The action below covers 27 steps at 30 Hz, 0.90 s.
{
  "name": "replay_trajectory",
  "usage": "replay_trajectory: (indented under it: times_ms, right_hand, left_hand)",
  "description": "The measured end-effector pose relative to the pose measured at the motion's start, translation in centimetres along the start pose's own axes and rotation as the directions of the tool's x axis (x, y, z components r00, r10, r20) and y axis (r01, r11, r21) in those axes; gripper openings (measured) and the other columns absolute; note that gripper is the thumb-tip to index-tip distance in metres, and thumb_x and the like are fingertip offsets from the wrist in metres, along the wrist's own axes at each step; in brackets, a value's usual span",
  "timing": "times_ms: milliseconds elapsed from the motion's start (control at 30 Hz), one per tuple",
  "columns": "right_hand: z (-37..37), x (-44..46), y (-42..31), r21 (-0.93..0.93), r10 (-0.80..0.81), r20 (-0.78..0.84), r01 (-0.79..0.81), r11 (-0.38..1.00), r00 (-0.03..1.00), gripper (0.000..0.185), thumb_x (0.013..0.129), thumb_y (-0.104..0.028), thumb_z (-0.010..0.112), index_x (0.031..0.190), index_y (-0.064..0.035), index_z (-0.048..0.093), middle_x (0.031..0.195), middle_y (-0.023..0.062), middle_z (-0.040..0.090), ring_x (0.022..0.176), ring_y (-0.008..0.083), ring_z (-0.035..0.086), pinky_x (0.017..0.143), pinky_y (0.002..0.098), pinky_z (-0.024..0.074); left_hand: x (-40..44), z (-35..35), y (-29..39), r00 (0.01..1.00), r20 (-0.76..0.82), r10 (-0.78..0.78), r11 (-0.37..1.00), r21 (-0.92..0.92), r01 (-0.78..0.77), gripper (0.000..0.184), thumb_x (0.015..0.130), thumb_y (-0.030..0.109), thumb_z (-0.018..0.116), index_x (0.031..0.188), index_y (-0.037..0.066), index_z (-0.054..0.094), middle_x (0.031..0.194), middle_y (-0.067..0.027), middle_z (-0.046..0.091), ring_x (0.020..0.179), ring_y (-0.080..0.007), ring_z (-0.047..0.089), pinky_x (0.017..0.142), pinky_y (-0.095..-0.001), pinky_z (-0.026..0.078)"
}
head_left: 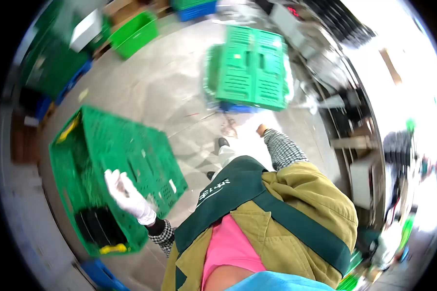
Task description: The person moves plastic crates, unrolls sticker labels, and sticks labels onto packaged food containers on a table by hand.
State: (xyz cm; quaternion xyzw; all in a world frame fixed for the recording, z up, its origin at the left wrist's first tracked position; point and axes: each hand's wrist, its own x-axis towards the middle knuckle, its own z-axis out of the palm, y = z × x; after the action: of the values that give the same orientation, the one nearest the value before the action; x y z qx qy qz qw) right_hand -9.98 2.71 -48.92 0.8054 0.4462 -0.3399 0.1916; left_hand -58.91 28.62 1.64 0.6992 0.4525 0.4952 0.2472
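My left hand [129,196], in a white glove, is over the near side of a large green crate [126,155] at the left. Its fingers look apart, and nothing is clearly held in them. Inside that crate lies a black object [100,226], and yellow clips show at its edges. My right hand [261,129] is bare and small in view, just below a stack of green crates [252,68] on the floor. How its fingers are placed is too small and blurred to tell.
A bright green bin [135,35] stands at the upper left, near a white box [86,30]. Along the right runs a workbench [359,82] with shelves and boxes below. Grey floor [145,87] shows between the crates. A blue crate [102,274] sits at the lower left.
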Motion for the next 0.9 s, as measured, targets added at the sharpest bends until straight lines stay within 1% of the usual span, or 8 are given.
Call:
replay_trajectory:
  times_ms: [67, 133, 167, 233, 333, 433, 533, 900]
  right_hand:
    - [-7.1, -15.6, 5.4, 0.075, 0.058, -0.04, -0.055, 0.996, 0.998, 0.035, 0.081, -0.028, 0.066, 0.106, -0.0033, 0.063, 0.091, 0.0134, 0.068, 0.085, 0.0263, 0.065, 0.078, 0.0358, 0.0529]
    - [-4.3, -22.0, 9.8, 0.938, 0.729, 0.132, -0.323, 0.127, 0.672, 0.023, 0.088, -0.016, 0.057, 0.104, -0.0012, 0.062, 0.088, 0.0136, 0.068, 0.073, 0.0208, 0.067, 0.067, 0.0307, 0.0553]
    - [-0.8, -23.4, 13.3, 0.947, 0.817, 0.089, -0.301, 0.107, 0.57, 0.023, 0.088, -0.016, 0.057, 0.104, -0.0011, 0.063, 0.089, 0.0155, 0.068, 0.075, 0.0196, 0.068, 0.069, 0.0311, 0.0552]
    - [3.7, -27.7, 17.0, 0.947, 0.865, 0.166, -0.321, -0.005, 0.474, 0.026, 0.086, -0.023, 0.057, 0.103, -0.0043, 0.064, 0.09, 0.0143, 0.068, 0.075, 0.0218, 0.068, 0.073, 0.0328, 0.0546]
    - [11.3, -34.4, 18.2, 0.719, 0.842, 0.249, -0.673, 0.171, 0.479, 0.032, 0.083, -0.034, 0.055, 0.103, -0.0113, 0.066, 0.097, 0.0124, 0.067, 0.091, 0.0287, 0.064, 0.081, 0.0383, 0.0519]
    - [21.3, -34.6, 20.6, 0.584, 0.675, 0.304, -0.691, 0.426, 0.673, 0.03, 0.086, -0.028, 0.054, 0.106, -0.0074, 0.065, 0.092, 0.0093, 0.069, 0.082, 0.0256, 0.066, 0.074, 0.0361, 0.054]
    - [18.5, -38.8, 21.5, 0.822, 0.528, 0.546, -0.538, -0.187, 0.651, 0.03, 0.088, -0.024, 0.053, 0.107, -0.0031, 0.064, 0.087, 0.0085, 0.07, 0.075, 0.0208, 0.067, 0.068, 0.0321, 0.0552]
    - [14.2, -36.4, 37.4, 0.854, 0.744, 0.46, -0.47, -0.222, 0.485, 0.023, 0.088, -0.02, 0.055, 0.098, -0.0039, 0.067, 0.079, 0.0066, 0.069, 0.07, 0.0152, 0.066, 0.066, 0.0296, 0.054]
  left_hand:
    - [0.2, 4.8, 1.9, 0.882, 0.459, -0.105, 0.989, -0.048, 0.143, 0.049, 0.084, 0.0, 0.06, 0.131, 0.001, 0.044, 0.119, -0.0093, 0.054, 0.095, -0.0165, 0.054, 0.087, -0.0278, 0.043]
    - [-0.5, 8.2, 4.7, 0.607, 0.776, 0.171, 0.973, -0.034, -0.23, 0.048, 0.084, 0.006, 0.062, 0.129, 0.003, 0.047, 0.119, -0.0104, 0.057, 0.104, -0.0228, 0.055, 0.093, -0.0298, 0.041]
    - [-1.1, 10.3, 6.8, 0.419, 0.855, 0.305, 0.897, -0.111, -0.428, 0.047, 0.084, 0.009, 0.063, 0.129, 0.003, 0.049, 0.119, -0.0101, 0.058, 0.107, -0.0245, 0.055, 0.095, -0.0302, 0.04]
    - [-2.4, 14.2, 14.3, 0.275, 0.86, 0.43, 0.895, -0.366, -0.254, 0.04, 0.081, 0.009, 0.064, 0.12, 0.002, 0.056, 0.112, -0.0138, 0.06, 0.106, -0.0307, 0.056, 0.094, -0.0343, 0.041]
    - [-3.9, 20.5, 30.8, -0.213, 0.229, 0.95, 0.265, -0.951, 0.159, 0.019, 0.062, -0.002, 0.062, 0.08, 0.001, 0.067, 0.074, -0.0107, 0.063, 0.061, -0.0269, 0.058, 0.056, -0.0336, 0.045]
    - [-8.7, 25.0, 38.2, 0.043, -0.487, 0.872, -0.22, -0.313, 0.924, 0.02, 0.089, 0.013, 0.043, 0.072, 0.015, 0.054, 0.074, -0.0058, 0.054, 0.075, -0.028, 0.057, 0.079, -0.0495, 0.048]
    - [-12.7, 26.6, 43.0, -0.037, -0.625, 0.78, -0.114, -0.199, 0.973, 0.016, 0.086, 0.019, 0.047, 0.07, 0.017, 0.047, 0.073, 0.0017, 0.047, 0.071, -0.0185, 0.049, 0.064, -0.0359, 0.039]
    - [-17.4, 39.9, 52.0, -0.123, -0.649, 0.751, 0.035, -0.146, 0.989, 0.008, 0.087, 0.018, 0.051, 0.082, 0.011, 0.051, 0.078, -0.0009, 0.053, 0.071, -0.0173, 0.052, 0.062, -0.033, 0.042]
